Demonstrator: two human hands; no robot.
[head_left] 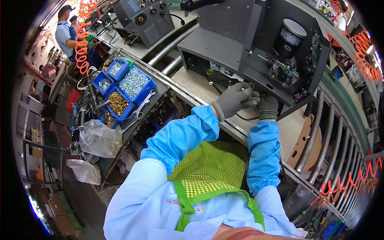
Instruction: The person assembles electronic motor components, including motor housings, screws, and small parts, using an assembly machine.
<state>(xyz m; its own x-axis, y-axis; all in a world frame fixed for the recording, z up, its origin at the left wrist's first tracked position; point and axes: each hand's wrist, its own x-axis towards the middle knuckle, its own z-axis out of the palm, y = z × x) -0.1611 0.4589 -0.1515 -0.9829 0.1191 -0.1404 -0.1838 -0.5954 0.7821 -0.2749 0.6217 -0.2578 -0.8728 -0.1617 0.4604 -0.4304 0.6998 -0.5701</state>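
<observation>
An opened dark grey metal machine housing (224, 45) stands before me, with a black cylindrical motor (289, 39) and a metal wire-feed mechanism (282, 73) in its right compartment. My left hand (236, 101), in a grey glove, is at the housing's near lower edge, its fingers curled together. Close beside it, my grey-gloved right hand (268, 106) reaches under the same edge with bent fingers partly hidden. Whatever lies between the fingers of either hand is too small or covered. A dark cable (247, 118) loops below the hands.
Blue bins (138, 85) of screws and small metal parts stand on a side bench at left, beside a wrench (141, 108) and plastic bags (100, 138). Metal rollers (312, 134) run along the right. Another grey machine (146, 22) sits beyond. A person (66, 34) stands far left.
</observation>
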